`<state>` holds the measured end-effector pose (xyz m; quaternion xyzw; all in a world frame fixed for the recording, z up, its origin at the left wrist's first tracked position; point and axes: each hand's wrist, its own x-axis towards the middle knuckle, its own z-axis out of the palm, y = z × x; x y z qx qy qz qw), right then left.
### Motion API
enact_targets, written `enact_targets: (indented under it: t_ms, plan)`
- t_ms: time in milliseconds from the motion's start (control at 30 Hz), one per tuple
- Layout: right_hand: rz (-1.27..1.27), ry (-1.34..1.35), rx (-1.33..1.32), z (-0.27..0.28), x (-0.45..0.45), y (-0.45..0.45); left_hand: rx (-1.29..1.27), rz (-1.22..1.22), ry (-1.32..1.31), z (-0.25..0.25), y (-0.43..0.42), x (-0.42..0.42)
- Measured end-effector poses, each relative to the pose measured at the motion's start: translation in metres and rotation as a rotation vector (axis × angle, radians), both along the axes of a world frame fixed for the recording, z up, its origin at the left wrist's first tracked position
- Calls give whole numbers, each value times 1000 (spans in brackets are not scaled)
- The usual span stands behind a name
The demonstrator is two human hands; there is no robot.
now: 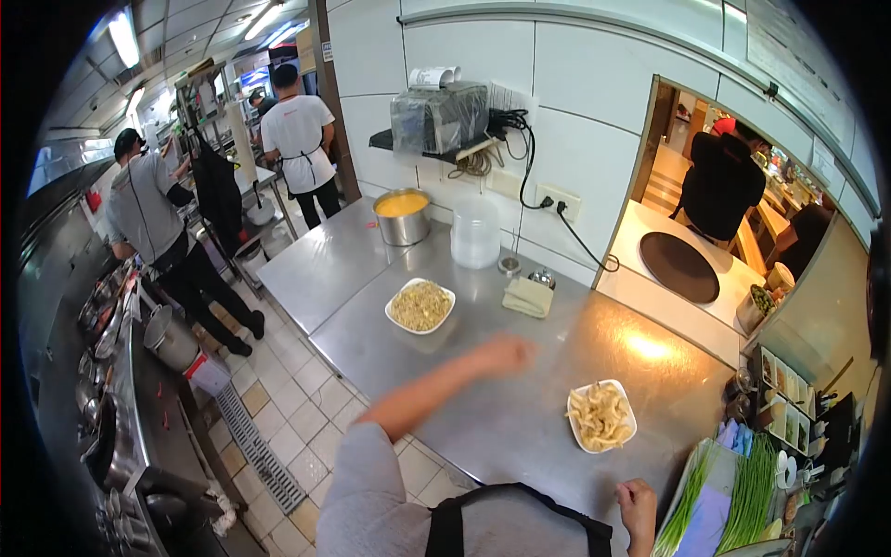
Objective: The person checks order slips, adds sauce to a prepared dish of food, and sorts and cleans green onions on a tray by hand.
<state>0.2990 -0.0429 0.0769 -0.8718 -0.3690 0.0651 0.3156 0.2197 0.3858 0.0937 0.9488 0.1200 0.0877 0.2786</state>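
My left hand (506, 356) reaches out over the steel counter (445, 390), its fingers smeared by motion. Farther back and to its left sits a white bowl of what looks like fried rice (420, 306). A folded pale cloth (528, 297) lies beyond this hand. To its lower right stands a white bowl of pale golden fried pieces (601, 416). My right hand (636, 506) is curled into a fist near my body, below that bowl and apart from it; nothing shows in it.
A steel pot of orange liquid (403, 225) and clear plastic containers (475, 237) stand by the wall. A round dark tray (679, 267) lies on the pass-through ledge. Green onions (747, 492) fill a tray at right. Co-workers (297, 139) stand at the left.
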Motion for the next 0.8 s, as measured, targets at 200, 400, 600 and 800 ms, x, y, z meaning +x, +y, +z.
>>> enact_targets:
  t_ms: [200,400,600,800]
  plan:
    - [-285,-170,61,16,-7,16,278,619,-970,213,222,10]
    - [-428,-167,-40,28,-18,13,1095,793,-686,288,391,32]
    - [-646,-251,-264,26,-13,-8,458,816,-929,294,536,71]
    - [-589,-388,-67,52,24,7,136,707,-1111,313,432,46]
